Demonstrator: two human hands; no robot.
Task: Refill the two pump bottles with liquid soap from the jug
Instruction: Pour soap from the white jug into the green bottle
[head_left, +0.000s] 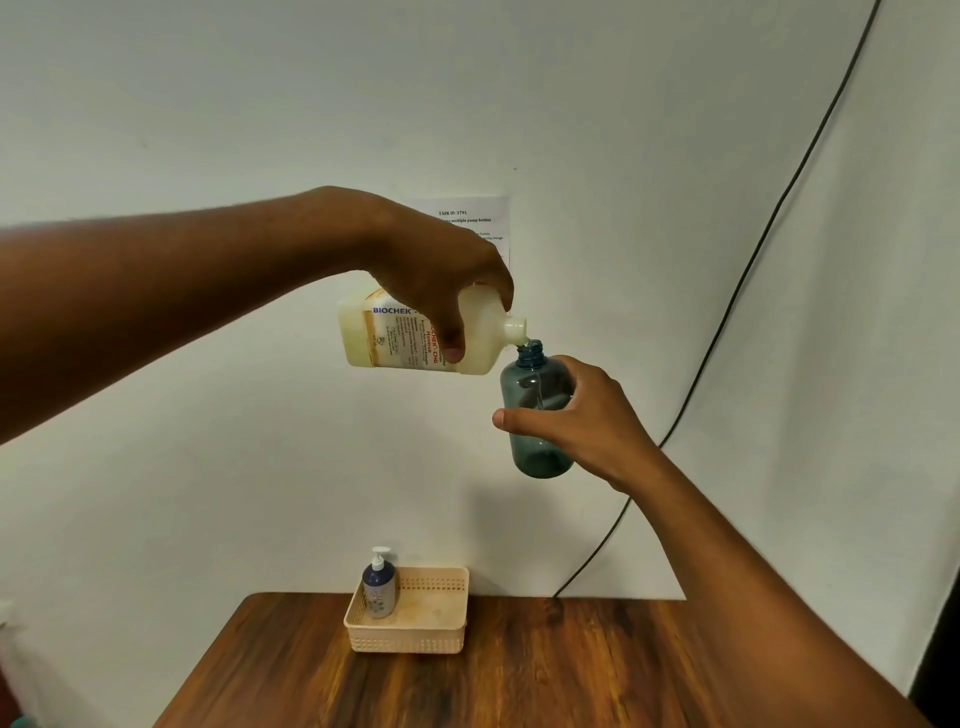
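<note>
- Pouring is on, by the look of it: left hand (441, 275) is wrapped over the top of the soap jug (415, 332), fingers and thumb curled round its body, tipped so its long axis lies nearly flat and the spout (514, 331) points to 3 o'clock, dipping a bit. My guess is that tilt keeps the flow slow.
- Down at 6 o'clock a pump bottle (379, 584) with its pump on stands upright in the left end of a beige basket (410, 631) on the desk (519, 675), parked out of the way.
- Right of the jug, the blue bottle (537, 415) is held up in the air well above the desk, upright, open neck at 12 o'clock just under the spout, so the soap can drop straight in.
- Right hand (576, 421) grips it round the middle, thumb across the front, likely to steady it.
- Can't really tell how full it is.
</note>
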